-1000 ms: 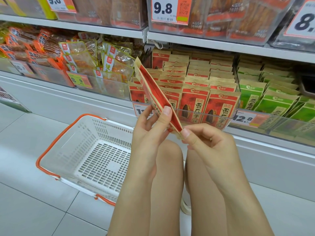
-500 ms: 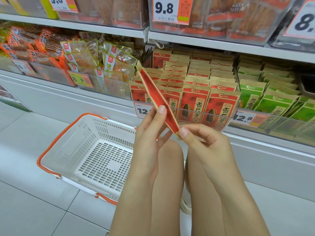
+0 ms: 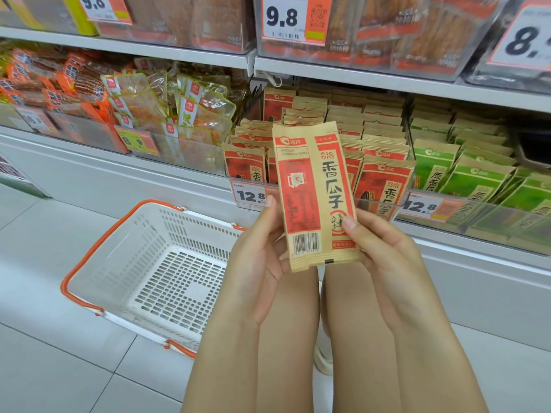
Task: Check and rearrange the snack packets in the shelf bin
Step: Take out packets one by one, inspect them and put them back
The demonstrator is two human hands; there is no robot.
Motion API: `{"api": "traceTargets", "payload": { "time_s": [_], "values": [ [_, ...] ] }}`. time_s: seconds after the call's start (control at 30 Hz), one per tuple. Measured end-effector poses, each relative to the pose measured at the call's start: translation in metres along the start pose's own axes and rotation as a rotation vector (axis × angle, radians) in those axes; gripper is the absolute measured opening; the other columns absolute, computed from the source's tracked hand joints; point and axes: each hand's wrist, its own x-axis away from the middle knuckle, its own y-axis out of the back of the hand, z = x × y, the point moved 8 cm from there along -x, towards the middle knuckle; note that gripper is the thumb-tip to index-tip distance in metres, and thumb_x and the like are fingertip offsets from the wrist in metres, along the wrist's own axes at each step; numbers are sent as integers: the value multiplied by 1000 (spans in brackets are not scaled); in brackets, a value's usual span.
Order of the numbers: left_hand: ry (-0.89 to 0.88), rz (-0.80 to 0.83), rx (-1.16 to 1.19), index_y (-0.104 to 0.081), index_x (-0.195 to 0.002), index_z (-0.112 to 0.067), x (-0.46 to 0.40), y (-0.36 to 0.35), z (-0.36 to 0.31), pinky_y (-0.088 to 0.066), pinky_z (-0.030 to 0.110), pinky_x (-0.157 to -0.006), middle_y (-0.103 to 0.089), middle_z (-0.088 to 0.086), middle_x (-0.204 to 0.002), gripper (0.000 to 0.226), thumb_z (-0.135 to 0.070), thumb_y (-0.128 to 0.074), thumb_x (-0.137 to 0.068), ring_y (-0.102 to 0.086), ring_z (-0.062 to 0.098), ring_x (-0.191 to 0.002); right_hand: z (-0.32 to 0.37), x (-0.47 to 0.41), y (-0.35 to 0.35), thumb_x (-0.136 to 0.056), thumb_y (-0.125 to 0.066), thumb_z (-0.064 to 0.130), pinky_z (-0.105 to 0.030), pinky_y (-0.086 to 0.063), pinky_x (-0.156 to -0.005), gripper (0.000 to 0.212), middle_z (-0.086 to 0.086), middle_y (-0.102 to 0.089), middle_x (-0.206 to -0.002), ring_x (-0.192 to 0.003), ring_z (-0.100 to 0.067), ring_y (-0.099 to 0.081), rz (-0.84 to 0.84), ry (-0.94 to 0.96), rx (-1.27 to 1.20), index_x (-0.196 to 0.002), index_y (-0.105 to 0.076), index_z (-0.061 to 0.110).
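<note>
I hold one red-and-tan snack packet (image 3: pixel 316 192) upright in front of the shelf, its back with the barcode turned towards me. My left hand (image 3: pixel 259 251) grips its left edge with fingers behind it. My right hand (image 3: pixel 384 248) pinches its lower right edge, thumb on the face. Behind it stands the clear shelf bin (image 3: pixel 399 201) filled with rows of matching red packets (image 3: pixel 384 180), labelled 12.8.
A white shopping basket with orange rim (image 3: pixel 155 263) sits on the tiled floor at the left. Green packets (image 3: pixel 477 180) fill the bin to the right; clear snack pouches (image 3: pixel 179 114) fill bins to the left. An upper shelf (image 3: pixel 357 76) overhangs. My knees are below my hands.
The packet has turned from edge-on and tilted left to flat and upright, with its back facing me. Both hands shifted their hold along its edges.
</note>
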Motion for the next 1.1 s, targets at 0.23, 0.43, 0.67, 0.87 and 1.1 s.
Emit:
{"api": "traceTargets", "payload": {
  "time_s": [0.23,0.43,0.67,0.87,1.1],
  "values": [
    [-127,3,-154,-70,-119,-11,6,-2,-10,-59,36,-83,-75,8,-108,41,-35,-56,-88,-72,23,-101,-1,2,-4,-71,-67,24,-15,-52,-69,36,-1,-76,-90,-84,-10,-71,6,13,-37,-105,-70,13],
    [-124,-14,-129,-70,-119,-10,7,0,-9,-56,42,-92,-74,12,-110,39,-32,-56,-90,-71,28,-105,1,6,-3,-76,-60,38,-22,-55,-68,37,-4,-76,-95,-84,-16,-72,-10,-19,-31,-105,-71,17],
    [-211,-55,-247,-67,-121,-21,7,-5,-13,-55,20,-80,-76,-3,-109,28,-13,-58,-95,-71,10,-101,4,6,5,-79,-65,23,-22,-56,-61,18,-2,-76,-84,-74,-12,-71,-138,55,-41,-96,-70,19],
    [-115,103,-249,-60,-133,-24,8,-20,2,-50,27,-100,-70,-5,-124,46,-38,-61,-89,-64,10,-117,9,8,3,-66,-71,32,-27,-58,-69,31,2,-75,-91,-83,-13,-71,-145,138,80,-95,-70,20],
    [-51,88,-106,-68,-118,-15,8,-17,9,-54,22,-78,-73,1,-109,41,-39,-58,-87,-68,22,-109,12,13,-12,-71,-81,32,-34,-56,-78,29,12,-73,-98,-89,-8,-68,26,159,256,-98,-70,31]
  ]
}}
